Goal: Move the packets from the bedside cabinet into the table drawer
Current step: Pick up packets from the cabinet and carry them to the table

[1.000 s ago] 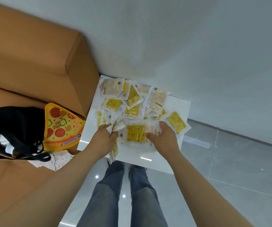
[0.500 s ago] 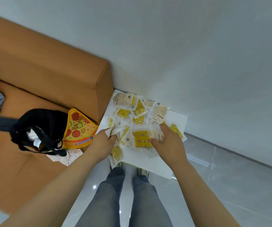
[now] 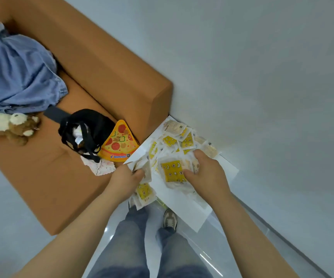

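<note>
Standing over a tan sofa (image 3: pixel 65 177) pushed against a pale wall (image 3: pixel 262 77), we look down at a white bedside cabinet (image 3: pixel 184 205) wedged in the corner beside the sofa's arm. On the seat lie a heap of blue cloth (image 3: pixel 17 75), a black bag (image 3: pixel 85 129), a brown-and-white stuffed toy (image 3: pixel 9 125) and a pizza-slice pouch (image 3: pixel 119 143) (its tip pointing toward the backrest). Our jeans (image 3: pixel 134 247) and one shoe (image 3: pixel 170 219) show above the glossy grey floor (image 3: pixel 7 227). Yellow and clear packets (image 3: pixel 184 139) are strewn across the cabinet's top, most of them toward the wall. Our right hand (image 3: pixel 206 175) is closed around a stack of packets (image 3: pixel 173 171), a yellow one uppermost, over the middle of the cabinet. Our left hand (image 3: pixel 125 180) is clenched on a bunch of packets (image 3: pixel 145 193) at the cabinet's sofa-side edge, several dangling below the fist.
</note>
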The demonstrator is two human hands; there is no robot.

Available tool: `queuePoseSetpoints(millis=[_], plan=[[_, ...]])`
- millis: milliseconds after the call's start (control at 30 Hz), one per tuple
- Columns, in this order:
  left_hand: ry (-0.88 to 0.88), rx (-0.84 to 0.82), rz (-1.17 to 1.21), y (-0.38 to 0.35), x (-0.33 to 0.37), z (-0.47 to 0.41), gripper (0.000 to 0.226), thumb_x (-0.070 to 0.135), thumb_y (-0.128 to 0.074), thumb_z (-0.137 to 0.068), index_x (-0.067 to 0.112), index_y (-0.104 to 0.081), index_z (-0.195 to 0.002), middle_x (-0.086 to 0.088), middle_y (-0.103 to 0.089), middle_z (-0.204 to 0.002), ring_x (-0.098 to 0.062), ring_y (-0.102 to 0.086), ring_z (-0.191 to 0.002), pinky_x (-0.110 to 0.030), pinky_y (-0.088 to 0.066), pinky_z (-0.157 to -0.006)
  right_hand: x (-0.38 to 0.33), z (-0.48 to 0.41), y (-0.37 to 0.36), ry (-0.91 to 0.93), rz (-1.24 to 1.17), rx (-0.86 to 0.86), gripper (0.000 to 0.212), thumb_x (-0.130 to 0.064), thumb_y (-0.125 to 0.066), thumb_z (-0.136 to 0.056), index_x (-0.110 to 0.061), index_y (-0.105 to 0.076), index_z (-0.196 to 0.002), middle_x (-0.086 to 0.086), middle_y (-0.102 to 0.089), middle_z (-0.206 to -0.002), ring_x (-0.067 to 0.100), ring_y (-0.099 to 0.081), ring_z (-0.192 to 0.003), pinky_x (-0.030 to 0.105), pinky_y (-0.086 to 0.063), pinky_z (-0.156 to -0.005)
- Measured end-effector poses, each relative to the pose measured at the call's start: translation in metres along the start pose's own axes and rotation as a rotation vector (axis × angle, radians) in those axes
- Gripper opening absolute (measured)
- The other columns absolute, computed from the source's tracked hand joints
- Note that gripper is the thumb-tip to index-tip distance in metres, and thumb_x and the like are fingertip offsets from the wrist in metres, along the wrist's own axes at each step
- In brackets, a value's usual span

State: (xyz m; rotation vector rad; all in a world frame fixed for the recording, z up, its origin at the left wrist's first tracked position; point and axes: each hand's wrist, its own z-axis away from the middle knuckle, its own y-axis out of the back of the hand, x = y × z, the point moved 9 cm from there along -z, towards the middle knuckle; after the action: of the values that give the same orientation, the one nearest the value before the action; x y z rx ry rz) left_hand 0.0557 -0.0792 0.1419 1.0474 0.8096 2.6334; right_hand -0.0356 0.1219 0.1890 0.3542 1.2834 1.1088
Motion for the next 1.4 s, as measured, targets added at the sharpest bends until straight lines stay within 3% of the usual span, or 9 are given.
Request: queuePoseSetpoints(millis=[267,433,600,767,900,1100,1300,1400], plan=[[0.117,0.116,0.107,0.018,-0.037,0.05,0.028,0.013,-0.051,-0.091,0.014,-0.047,-0.063,-0.002,-0.048,-0.063,-0.015,-0.043,-0.055,-0.021,-0.035,-0.042,-0.046,0.02,-0.014,0.24,0.139,-0.107,0.029,-0.025,-0.062,-0.084,-0.017,-0.049,-0.109,0.002,-0.059,-0.078,0.025,-0.057,-0.073,0.037,-0.049,-0.064],[0.248,0.216,0.188,0.048,-0.096,0.083,0.018,0.02,-0.054,-0.091,0.006,-0.058,-0.08,-0.008,-0.057,-0.074,-0.026,-0.055,-0.07,-0.027,-0.041,-0.058,-0.092,0.032,-0.055,0.376,0.258,-0.212,0.03,-0.025,-0.061,-0.084,-0.015,-0.05,-0.109,-0.004,-0.048,-0.068,0.023,-0.052,-0.069,0.033,-0.039,-0.058],[0.362,0.328,0.332,0.079,-0.179,0.13,0.018,0.018,-0.054,-0.09,0.002,-0.063,-0.09,-0.017,-0.064,-0.087,-0.035,-0.062,-0.083,-0.038,-0.051,-0.072,-0.156,0.065,-0.119,0.522,0.331,-0.346,0.036,-0.025,-0.061,-0.084,-0.014,-0.048,-0.116,0.005,-0.06,-0.082,0.029,-0.058,-0.082,0.036,-0.043,-0.065],[0.474,0.428,0.476,0.109,-0.279,0.194,0.022,0.016,-0.054,-0.088,0.012,-0.052,-0.067,-0.007,-0.054,-0.069,-0.021,-0.05,-0.061,-0.029,-0.04,-0.058,-0.22,0.117,-0.196,0.675,0.421,-0.456,0.031,-0.023,-0.062,-0.083,-0.015,-0.05,-0.111,-0.008,-0.04,-0.062,0.028,-0.056,-0.075,0.035,-0.043,-0.062],[0.567,0.511,0.553,0.128,-0.353,0.248,0.031,0.014,-0.053,-0.088,0.012,-0.042,-0.059,-0.002,-0.042,-0.057,-0.017,-0.038,-0.052,-0.028,-0.032,-0.051,-0.263,0.167,-0.258,0.763,0.458,-0.53,0.022,-0.021,-0.063,-0.079,-0.017,-0.047,-0.094,-0.004,-0.051,-0.07,0.028,-0.057,-0.075,0.034,-0.041,-0.06],[0.643,0.571,0.641,0.146,-0.438,0.315,0.027,0.016,-0.051,-0.09,0.01,-0.046,-0.064,-0.003,-0.046,-0.06,-0.017,-0.042,-0.054,-0.026,-0.033,-0.049,-0.32,0.24,-0.334,0.891,0.534,-0.632,0.025,-0.023,-0.064,-0.082,-0.016,-0.051,-0.103,0.0,-0.063,-0.084,0.024,-0.059,-0.079,0.031,-0.04,-0.059],[0.707,0.639,0.729,0.158,-0.493,0.353,0.019,0.019,-0.051,-0.09,0.006,-0.055,-0.076,-0.009,-0.053,-0.071,-0.02,-0.048,-0.06,-0.027,-0.037,-0.052,-0.365,0.286,-0.383,0.998,0.586,-0.687,0.02,-0.022,-0.063,-0.082,-0.019,-0.046,-0.092,-0.005,-0.054,-0.077,0.024,-0.055,-0.074,0.031,-0.036,-0.058],[0.733,0.681,0.785,0.168,-0.512,0.361,0.018,0.019,-0.052,-0.09,0.006,-0.056,-0.079,-0.009,-0.054,-0.072,-0.02,-0.049,-0.061,-0.026,-0.038,-0.051,-0.389,0.297,-0.403,1.041,0.588,-0.727,0.024,-0.022,-0.063,-0.081,-0.025,-0.04,-0.087,-0.003,-0.057,-0.078,0.024,-0.055,-0.073,0.033,-0.042,-0.059]])
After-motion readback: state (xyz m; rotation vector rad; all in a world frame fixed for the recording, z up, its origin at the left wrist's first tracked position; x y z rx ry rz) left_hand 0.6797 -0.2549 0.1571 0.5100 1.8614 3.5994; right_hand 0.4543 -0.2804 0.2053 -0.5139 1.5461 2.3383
